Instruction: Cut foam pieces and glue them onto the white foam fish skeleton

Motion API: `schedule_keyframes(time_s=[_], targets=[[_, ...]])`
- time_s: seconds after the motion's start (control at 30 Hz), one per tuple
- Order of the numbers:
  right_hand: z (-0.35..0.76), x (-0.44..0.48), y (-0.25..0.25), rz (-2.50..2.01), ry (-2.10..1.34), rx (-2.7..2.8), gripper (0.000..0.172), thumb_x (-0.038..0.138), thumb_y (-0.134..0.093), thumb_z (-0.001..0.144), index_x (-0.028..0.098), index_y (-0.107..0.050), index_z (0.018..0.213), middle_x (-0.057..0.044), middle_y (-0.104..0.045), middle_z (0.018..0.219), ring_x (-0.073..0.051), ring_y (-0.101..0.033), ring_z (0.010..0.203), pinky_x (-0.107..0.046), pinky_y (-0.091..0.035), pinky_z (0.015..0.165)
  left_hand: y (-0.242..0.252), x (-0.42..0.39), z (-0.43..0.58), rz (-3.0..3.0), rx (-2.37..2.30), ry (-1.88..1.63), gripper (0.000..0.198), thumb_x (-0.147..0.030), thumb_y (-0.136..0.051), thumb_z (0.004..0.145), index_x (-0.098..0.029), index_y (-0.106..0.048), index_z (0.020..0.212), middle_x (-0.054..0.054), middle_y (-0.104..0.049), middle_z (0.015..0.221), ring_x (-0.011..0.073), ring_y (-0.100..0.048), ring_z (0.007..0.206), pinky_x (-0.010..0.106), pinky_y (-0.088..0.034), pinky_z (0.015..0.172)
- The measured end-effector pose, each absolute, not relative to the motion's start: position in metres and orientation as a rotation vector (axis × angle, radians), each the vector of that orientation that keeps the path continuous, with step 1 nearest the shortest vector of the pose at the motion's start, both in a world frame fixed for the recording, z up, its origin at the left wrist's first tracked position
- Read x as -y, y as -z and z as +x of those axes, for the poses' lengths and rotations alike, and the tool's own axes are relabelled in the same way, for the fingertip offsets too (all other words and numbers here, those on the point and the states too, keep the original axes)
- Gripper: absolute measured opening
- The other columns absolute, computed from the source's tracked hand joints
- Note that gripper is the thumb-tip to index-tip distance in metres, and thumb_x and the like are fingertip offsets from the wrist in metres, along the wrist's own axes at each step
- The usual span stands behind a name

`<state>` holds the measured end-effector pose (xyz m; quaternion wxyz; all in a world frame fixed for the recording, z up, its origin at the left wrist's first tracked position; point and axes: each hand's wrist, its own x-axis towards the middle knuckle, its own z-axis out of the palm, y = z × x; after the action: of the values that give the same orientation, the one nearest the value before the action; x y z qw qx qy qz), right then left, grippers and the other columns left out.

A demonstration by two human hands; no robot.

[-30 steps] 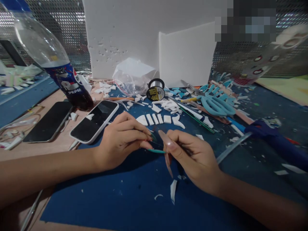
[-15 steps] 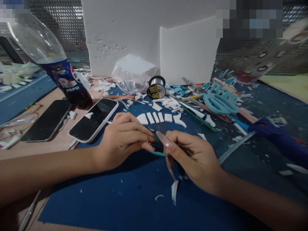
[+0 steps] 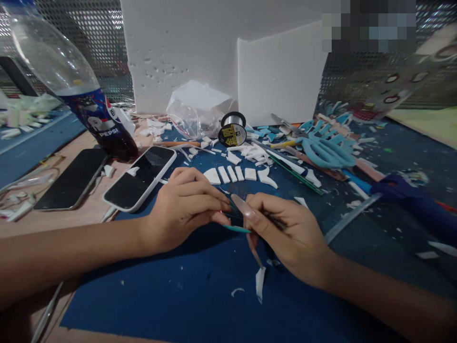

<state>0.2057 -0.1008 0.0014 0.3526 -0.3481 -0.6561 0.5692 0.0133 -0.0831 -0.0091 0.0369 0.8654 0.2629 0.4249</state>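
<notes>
Over the blue mat (image 3: pixel 150 300), my left hand (image 3: pixel 187 207) is closed, its fingertips pinching a small item I cannot make out. My right hand (image 3: pixel 285 233) is closed too, with thumb and index finger pressed together close to the left fingertips; what it grips is mostly hidden. A thin teal piece (image 3: pixel 237 229) spans the gap between the two hands, below the fingertips. A white sliver (image 3: pixel 260 285) lies beneath the right hand. Just beyond the hands, several white cut pieces (image 3: pixel 235 174) form a row, one shaped like a tail.
Two phones (image 3: pixel 73 180) and a tilted Pepsi bottle (image 3: pixel 100 124) are at the left. Behind are a thread spool (image 3: pixel 233 129), a plastic bag (image 3: pixel 200 109) and white foam boards (image 3: pixel 278 81). Blue scissors (image 3: pixel 326 151) and a dark blue glue gun (image 3: pixel 410 197) are at the right, among scraps.
The view has shifted very slightly. Both hands keep nearly the same place and hold.
</notes>
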Motion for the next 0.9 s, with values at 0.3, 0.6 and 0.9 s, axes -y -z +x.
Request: schedule_keyframes(time_s=[0.3,0.6,0.9], targets=[[0.2057,0.1014,-0.0011,-0.881,-1.437,1.705,0.029,0.033,-0.048,0.088,0.018,-0.05,0.063,0.005,-0.051,0.051,-0.004,-0.049,0.038,-0.015,-0.042,0.036,0.0085,0.0837,0.0129,2.652,-0.82,-1.285,0.008,-0.023,-0.069,0.071,-0.017,-0.064,0.072,0.002,-0.071,0.077,0.0148,-0.056,0.07,0.032,-0.045,0.067],[0.2065,0.1007,0.0006,-0.877,-1.448,1.717,0.029,0.032,-0.047,0.089,0.018,-0.049,0.063,0.005,-0.051,0.051,-0.004,-0.049,0.038,-0.015,-0.043,0.038,0.0089,0.0834,0.0126,2.652,-0.824,-1.276,0.009,-0.022,-0.07,0.07,-0.016,-0.065,0.073,0.002,-0.071,0.078,0.0152,-0.056,0.071,0.032,-0.045,0.068],[0.2043,0.1014,-0.0016,-0.93,-1.428,1.731,0.03,0.034,-0.048,0.088,0.018,-0.048,0.062,0.005,-0.05,0.05,-0.005,-0.049,0.037,-0.016,-0.042,0.037,0.0089,0.0827,0.0136,2.668,-0.799,-1.263,0.01,-0.022,-0.07,0.07,-0.016,-0.063,0.073,0.002,-0.07,0.077,0.0153,-0.057,0.071,0.032,-0.044,0.068]])
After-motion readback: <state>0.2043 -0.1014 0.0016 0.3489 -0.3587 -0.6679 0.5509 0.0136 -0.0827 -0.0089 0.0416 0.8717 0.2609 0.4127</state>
